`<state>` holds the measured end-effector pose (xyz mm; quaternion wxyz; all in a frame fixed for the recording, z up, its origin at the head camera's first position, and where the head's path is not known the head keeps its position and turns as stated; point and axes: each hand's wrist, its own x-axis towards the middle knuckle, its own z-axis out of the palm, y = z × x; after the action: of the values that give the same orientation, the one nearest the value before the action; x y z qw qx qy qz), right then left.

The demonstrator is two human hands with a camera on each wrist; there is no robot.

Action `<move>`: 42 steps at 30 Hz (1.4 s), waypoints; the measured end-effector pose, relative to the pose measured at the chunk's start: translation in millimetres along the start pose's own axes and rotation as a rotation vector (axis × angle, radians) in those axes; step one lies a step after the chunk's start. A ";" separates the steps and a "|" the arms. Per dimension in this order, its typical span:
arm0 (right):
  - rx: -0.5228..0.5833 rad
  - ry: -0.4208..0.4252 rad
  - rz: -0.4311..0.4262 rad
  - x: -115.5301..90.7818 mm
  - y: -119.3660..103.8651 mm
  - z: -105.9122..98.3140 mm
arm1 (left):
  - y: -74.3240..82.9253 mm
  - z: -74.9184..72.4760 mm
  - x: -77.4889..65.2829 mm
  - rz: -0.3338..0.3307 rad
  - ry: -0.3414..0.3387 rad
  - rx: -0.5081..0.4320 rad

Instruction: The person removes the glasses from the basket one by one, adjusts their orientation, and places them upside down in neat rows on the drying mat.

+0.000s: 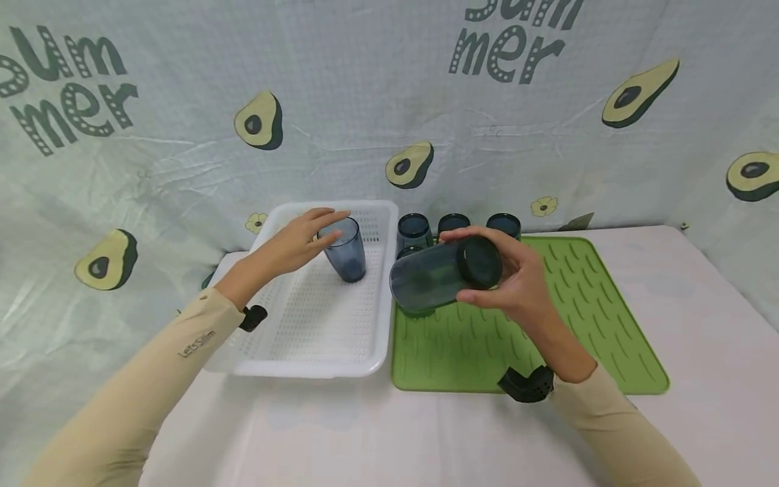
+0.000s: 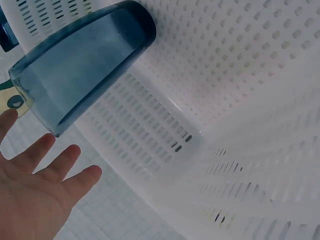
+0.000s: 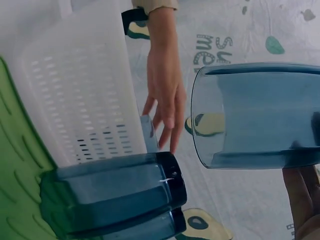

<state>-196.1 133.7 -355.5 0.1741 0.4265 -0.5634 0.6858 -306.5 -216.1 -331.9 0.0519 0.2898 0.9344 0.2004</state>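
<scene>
A blue-tinted drinking glass (image 1: 347, 253) stands mouth up in the back of the white perforated basket (image 1: 304, 368). My left hand (image 1: 298, 243) is at its rim with fingers spread and straight; in the left wrist view the fingertips (image 2: 75, 150) lie just beside the rim of that glass (image 2: 85, 65). My right hand (image 1: 514, 274) grips a second blue glass (image 1: 426, 274) near its thick dark base. This glass is tilted on its side above the green mat (image 1: 462, 352), its mouth toward the basket. In the right wrist view, fingers (image 3: 300, 195) sit under the held glass (image 3: 255, 115).
Several more glasses stand upside down along the back of the mat, among them one at the left (image 1: 414, 230) and one at the right (image 1: 504, 223). The basket adjoins the mat's left edge. A curtain (image 1: 341, 101) printed with avocados hangs right behind the table.
</scene>
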 end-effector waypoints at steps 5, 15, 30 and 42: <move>-0.063 -0.022 -0.006 -0.9 -3.2 -5.3 | -6.1 1.2 12.6 -0.036 0.011 -0.056; -0.266 -0.090 -0.004 -6.4 -4.4 -10.7 | -13.3 -0.9 21.4 -0.156 -0.003 -0.125; -0.449 -0.119 0.004 -15.5 -9.5 -27.0 | -14.4 -1.7 27.0 -0.191 -0.009 -0.191; -0.506 -0.122 0.037 -21.5 -9.5 -34.7 | -20.4 4.2 23.7 -0.170 -0.034 -0.463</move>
<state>-190.4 173.8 -366.4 0.2284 0.3996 -0.7342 0.4991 -335.8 -216.6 -343.5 0.1492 0.1940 0.8836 0.3993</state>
